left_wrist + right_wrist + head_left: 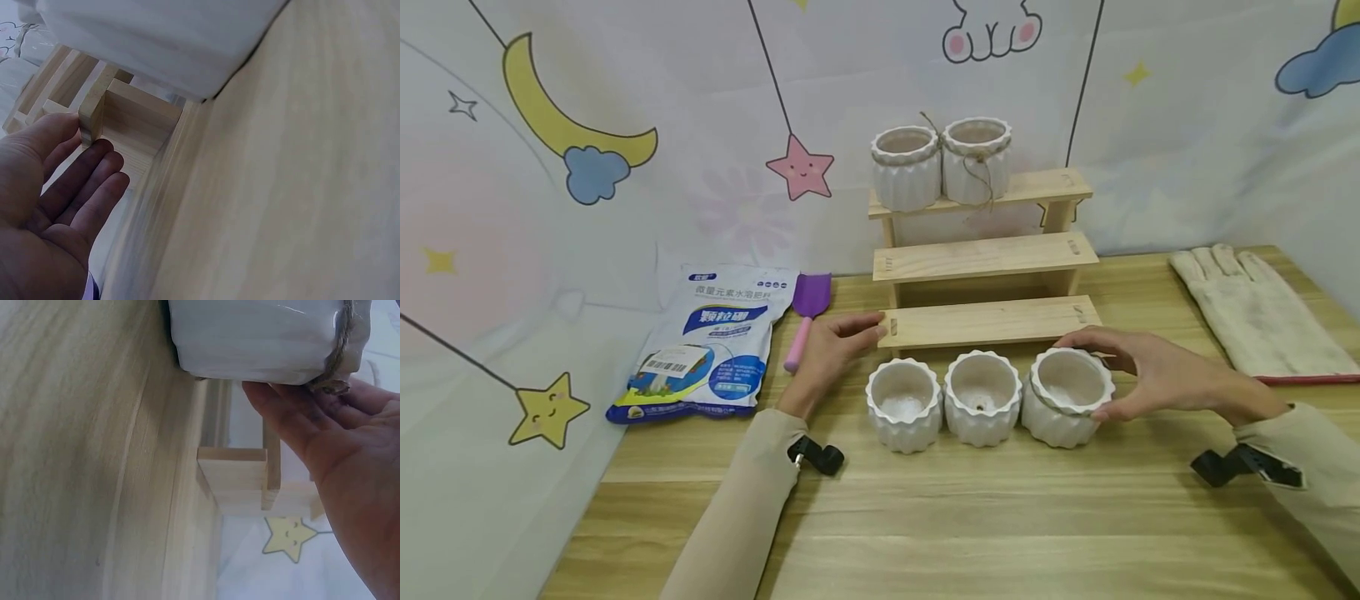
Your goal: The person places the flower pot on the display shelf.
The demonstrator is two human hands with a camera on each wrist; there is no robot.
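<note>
My right hand (1165, 375) holds the rightmost of three white scalloped flower pots by its side, thumb in front and fingers behind. Twine circles the rim of this pot (1060, 423), and the right wrist view shows a knot in it. Beside it in a row on the table stand the middle pot (982, 425) and the left pot (904, 433). With thumb above and fingertips below, my left hand (831, 350) pinches the left end of the lowest board of a three-tier wooden plant stand (985, 257). That board end (94, 112) shows between thumb and fingers in the left wrist view.
Two more white pots (906, 179) with twine stand on the top tier. Left of the stand lie a purple scoop (812, 293) with a pink handle and a fertilizer bag (707, 342). A pale work glove (1262, 317) lies at the right. Printed cloth hangs behind.
</note>
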